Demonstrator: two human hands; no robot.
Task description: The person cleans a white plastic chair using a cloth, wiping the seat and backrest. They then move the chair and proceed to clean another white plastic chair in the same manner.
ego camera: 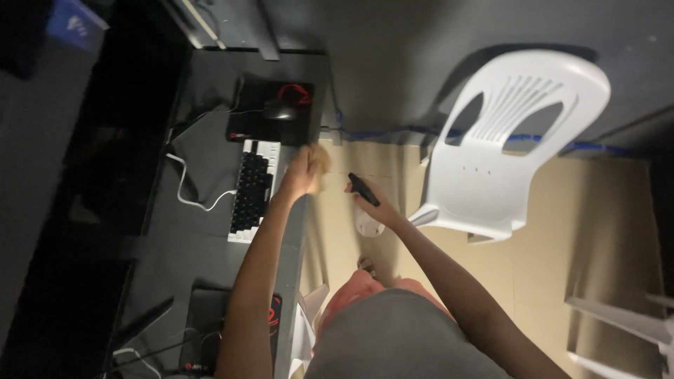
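So the left hand (303, 172) is closed in a fist around a small crumpled yellowish cloth (321, 160), held right at the edge of the dark grey worktop (189, 238), just beside the white-framed keyboard with black keys (254, 188). The right hand (375, 203) is wrapped around a whitish spray bottle with a black trigger head (365, 203), hanging over the tan floor (562, 231) a bit off from the keyboard, away from the worktop. Past the keyboard's far end there's a black mouse (281, 111) on a black mouse pad with red trim (246, 119). A white cable (186, 189) loops beside the keyboard. White moulded plastic chair (505, 140) stands well apart from it, on the floor.
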